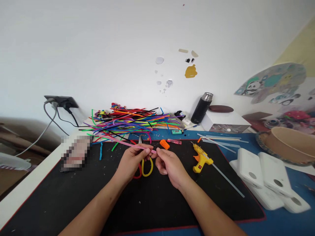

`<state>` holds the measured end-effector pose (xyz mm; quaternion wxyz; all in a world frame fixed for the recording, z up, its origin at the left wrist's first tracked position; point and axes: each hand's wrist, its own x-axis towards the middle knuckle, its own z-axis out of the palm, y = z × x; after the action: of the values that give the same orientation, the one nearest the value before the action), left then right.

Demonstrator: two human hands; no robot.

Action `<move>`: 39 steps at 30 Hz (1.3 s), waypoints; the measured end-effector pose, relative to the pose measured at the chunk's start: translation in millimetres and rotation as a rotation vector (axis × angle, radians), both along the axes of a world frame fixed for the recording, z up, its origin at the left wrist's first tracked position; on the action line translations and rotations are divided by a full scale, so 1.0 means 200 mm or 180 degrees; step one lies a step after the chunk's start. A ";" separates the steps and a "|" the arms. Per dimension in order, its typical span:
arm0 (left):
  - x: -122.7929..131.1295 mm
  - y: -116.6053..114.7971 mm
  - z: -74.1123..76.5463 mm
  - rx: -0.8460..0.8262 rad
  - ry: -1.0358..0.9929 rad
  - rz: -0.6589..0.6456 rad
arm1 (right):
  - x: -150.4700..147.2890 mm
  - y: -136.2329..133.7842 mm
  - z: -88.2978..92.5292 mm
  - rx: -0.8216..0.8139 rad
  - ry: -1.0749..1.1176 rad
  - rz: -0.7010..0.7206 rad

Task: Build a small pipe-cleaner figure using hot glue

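Observation:
Pink pipe cleaners (124, 143) stretch from the left into both hands above the black mat. My left hand (131, 161) is closed, its thumb and fingers pinching them. My right hand (171, 164) pinches their right end between thumb and forefinger, its other fingers curled; the tip is mostly covered. Behind and below the hands lie scissors with one yellow handle loop (147, 168) and one red, partly hidden by my left hand. A small orange bundle (164, 144) rests just beyond my right hand.
A pile of coloured pipe cleaners (133, 122) lies along the wall. Right of my hands is a yellow hot glue gun (202, 158) with a long glue stick. White devices (251, 167) are stacked at right; a black flask (202, 108) stands behind, near a lighter (177, 131).

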<state>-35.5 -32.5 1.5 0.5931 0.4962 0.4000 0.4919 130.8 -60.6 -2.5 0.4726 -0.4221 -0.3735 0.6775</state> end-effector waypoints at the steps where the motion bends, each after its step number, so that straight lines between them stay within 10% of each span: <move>1: 0.00 0.00 0.00 -0.0115 -0.0161 0.0079 | 0.00 0.00 0.00 0.0069 -0.0081 -0.0060; 39: -0.02 0.01 -0.02 0.0175 0.0821 0.0120 | 0.02 0.00 -0.01 0.0831 -0.1067 -0.0474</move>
<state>-39.4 -29.8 -3.3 0.5136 0.5638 0.4686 0.4458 133.8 -59.6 -4.2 0.5032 -0.4904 -0.4992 0.5070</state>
